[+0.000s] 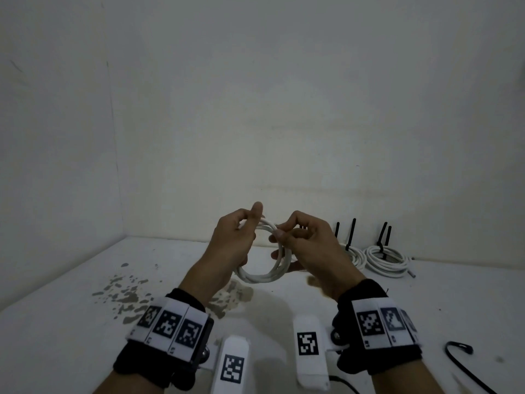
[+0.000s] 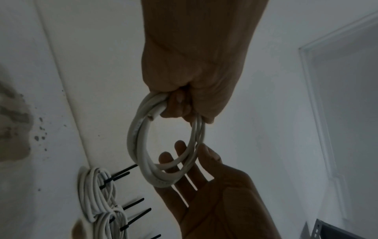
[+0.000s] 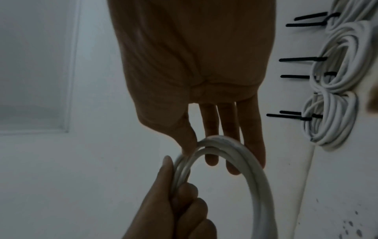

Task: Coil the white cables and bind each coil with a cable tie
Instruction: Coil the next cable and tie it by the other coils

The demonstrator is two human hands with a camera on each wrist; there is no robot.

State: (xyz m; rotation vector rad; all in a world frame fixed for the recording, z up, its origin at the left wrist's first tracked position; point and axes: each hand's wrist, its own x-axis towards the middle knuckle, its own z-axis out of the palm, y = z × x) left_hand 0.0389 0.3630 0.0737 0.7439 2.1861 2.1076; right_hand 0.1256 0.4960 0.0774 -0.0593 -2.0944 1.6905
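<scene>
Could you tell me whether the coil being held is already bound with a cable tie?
Not yet bound: the coil shows only bare white loops, held by both hands.

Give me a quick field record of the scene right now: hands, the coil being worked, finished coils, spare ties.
left hand: grips the coil's top, fingers curled round the strands
right hand: pinches the coil beside the left hand; other fingers extended behind it
coil in hand: white cable, several loops, held above the table, no tie visible on it
finished coils: white, bound with black ties, lying by the back wall on the right
loose tie: black, on the table at near right
</scene>
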